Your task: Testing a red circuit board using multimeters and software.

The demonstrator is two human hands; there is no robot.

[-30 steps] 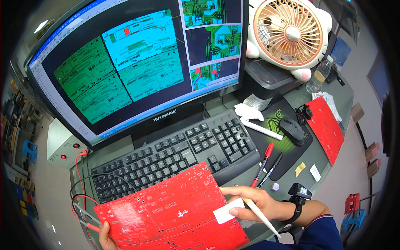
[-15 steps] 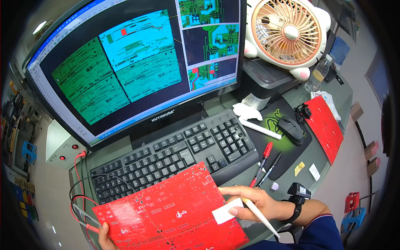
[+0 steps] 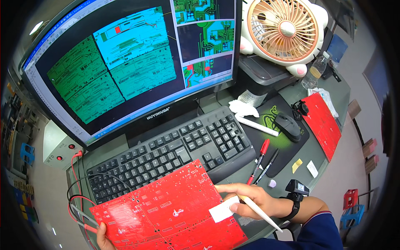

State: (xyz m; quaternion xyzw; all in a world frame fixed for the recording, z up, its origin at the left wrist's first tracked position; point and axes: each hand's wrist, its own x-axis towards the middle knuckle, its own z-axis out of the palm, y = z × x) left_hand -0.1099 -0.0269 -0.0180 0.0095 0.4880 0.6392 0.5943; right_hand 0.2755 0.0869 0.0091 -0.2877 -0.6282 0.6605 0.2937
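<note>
- Head view: from where I'm standing, a red circuit board point(image 3: 168, 208) is slanting across the front of the keyboard point(image 3: 175, 154), hiding some keys; whether it is touching them I cannot tell. If it is, a downward push could be typing stray characters.
- Their left hand point(image 3: 105, 239) is closing over the board's left edge, thumb on the face; its fingers are mostly hiding underneath. With so little edge in that grasp, the corner could be slipping if the thumb eases.
- Their right hand point(image 3: 258, 203) is curving half closed at the opposite edge, the thumb pinning a white card point(image 3: 223, 210) against the board while a white stick point(image 3: 263, 214) is poking out between the fingers. One hand is managing three things, so shifting any one could be loosening another; I'd be watching the card first.
- That stick's free end is pointing away from the board, but a wrist turn could be dragging it across the surface.
- Red and grey test leads point(image 3: 90, 228) are running right beside the left thumb; I can't tell whether they're being held. Lifting the board carelessly could be snagging them.
- A red marker point(image 3: 259, 160) and a black pen point(image 3: 266, 166) are lying on the worktop point(image 3: 312, 152) near the right hand, where a sideways sweep could be sending them rolling.
</note>
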